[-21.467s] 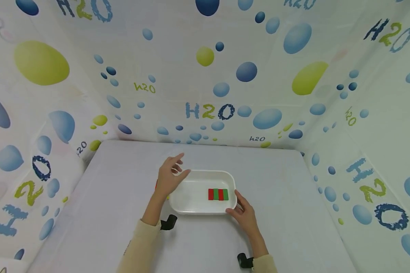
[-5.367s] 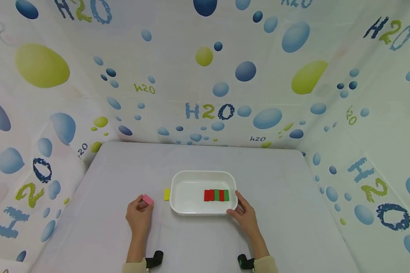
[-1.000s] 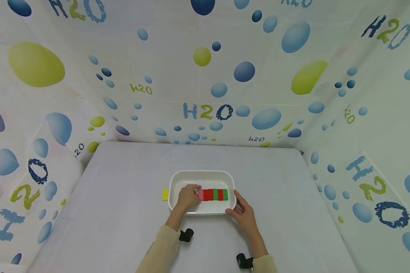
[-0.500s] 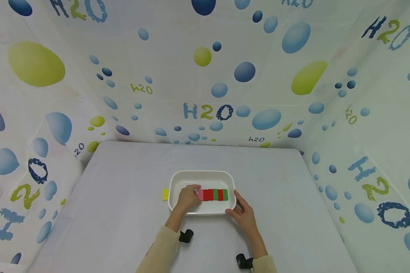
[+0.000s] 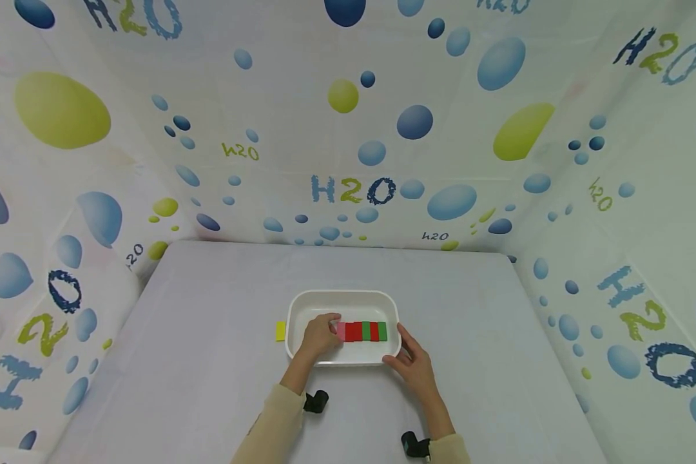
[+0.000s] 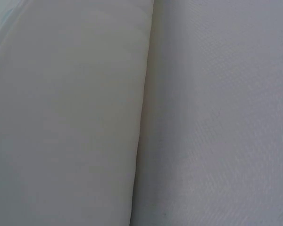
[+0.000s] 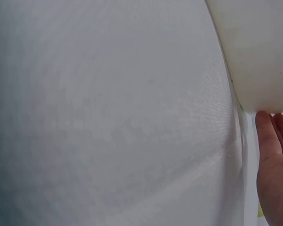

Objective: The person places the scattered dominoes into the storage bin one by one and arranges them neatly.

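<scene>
A white tray [image 5: 371, 305] with rounded corners stands in mid-table. In it lies a row of small blocks side by side: red [image 5: 354, 331], green [image 5: 366, 331], and at the left end a pink block [image 5: 341, 331]. My left hand [image 5: 319, 336] reaches into the tray and pinches the pink block at its left side, hiding part of it. At the tray's right end my right hand [image 5: 415, 361] grips the corner, thumb at the front and fingers along the side. In the right wrist view its thumb [image 7: 268, 136] meets the tray wall [image 7: 259, 56].
Just left of the tray, a yellow block [image 5: 281, 331] lies on the white tablecloth [image 5: 209, 361]. Behind the table hangs a curtain [image 5: 301, 116] with blue and green drops. Pale fabric [image 6: 70, 113] and white cloth [image 6: 226, 117] fill the left wrist view.
A red block, then the pink block, have joined the row's left end. My left hand carried the pink block from the table left of the tray. The last second shows hardly any movement.
</scene>
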The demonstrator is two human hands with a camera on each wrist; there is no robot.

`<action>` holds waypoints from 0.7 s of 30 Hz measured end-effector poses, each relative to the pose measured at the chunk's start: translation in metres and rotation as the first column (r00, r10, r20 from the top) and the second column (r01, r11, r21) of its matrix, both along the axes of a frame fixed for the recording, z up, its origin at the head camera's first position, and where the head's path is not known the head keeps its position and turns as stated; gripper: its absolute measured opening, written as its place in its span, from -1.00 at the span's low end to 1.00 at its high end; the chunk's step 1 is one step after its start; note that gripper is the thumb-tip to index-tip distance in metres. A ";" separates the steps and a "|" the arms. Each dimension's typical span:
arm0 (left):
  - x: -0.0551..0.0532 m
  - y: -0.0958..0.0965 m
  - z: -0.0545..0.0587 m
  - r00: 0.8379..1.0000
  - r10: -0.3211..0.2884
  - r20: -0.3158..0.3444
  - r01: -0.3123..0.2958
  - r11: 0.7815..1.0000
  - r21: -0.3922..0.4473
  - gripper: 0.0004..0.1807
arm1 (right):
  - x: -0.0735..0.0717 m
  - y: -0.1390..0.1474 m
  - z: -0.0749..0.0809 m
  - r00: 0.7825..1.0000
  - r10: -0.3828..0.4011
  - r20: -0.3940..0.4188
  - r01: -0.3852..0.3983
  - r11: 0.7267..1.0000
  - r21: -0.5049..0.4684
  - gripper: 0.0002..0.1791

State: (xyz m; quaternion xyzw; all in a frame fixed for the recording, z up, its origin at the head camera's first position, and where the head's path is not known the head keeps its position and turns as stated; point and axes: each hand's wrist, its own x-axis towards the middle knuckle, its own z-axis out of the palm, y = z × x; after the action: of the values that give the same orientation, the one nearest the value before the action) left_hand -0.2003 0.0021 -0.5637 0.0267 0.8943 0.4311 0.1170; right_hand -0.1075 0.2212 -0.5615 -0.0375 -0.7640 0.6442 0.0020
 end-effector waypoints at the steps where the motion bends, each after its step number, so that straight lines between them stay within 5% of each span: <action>1: 0.000 0.000 0.000 1.000 -0.003 0.000 0.003 1.000 -0.003 -0.40 | 0.000 0.000 0.000 1.000 0.000 -0.001 0.000 1.000 0.000 -0.10; 11: 0.001 -0.003 0.008 0.995 -0.002 -0.099 0.002 1.000 -0.003 -0.36 | 0.000 0.000 -0.002 1.000 0.002 0.001 -0.002 1.000 -0.008 -0.10; 17: 0.008 -0.007 0.043 0.975 0.012 -0.221 0.015 0.993 0.121 -0.41 | -0.001 0.001 -0.004 1.000 0.007 -0.012 -0.007 1.000 0.003 -0.09; 21: 0.014 -0.021 0.067 0.939 0.076 -0.336 -0.006 0.979 0.205 -0.41 | -0.001 0.001 -0.002 1.000 0.007 -0.009 -0.007 1.000 -0.002 -0.09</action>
State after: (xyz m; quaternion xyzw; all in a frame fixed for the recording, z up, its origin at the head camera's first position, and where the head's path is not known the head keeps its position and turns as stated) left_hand -0.1866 -0.0184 -0.4966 0.0940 0.8531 0.5105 -0.0524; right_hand -0.1081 0.2226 -0.5638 -0.0319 -0.7635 0.6450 0.0029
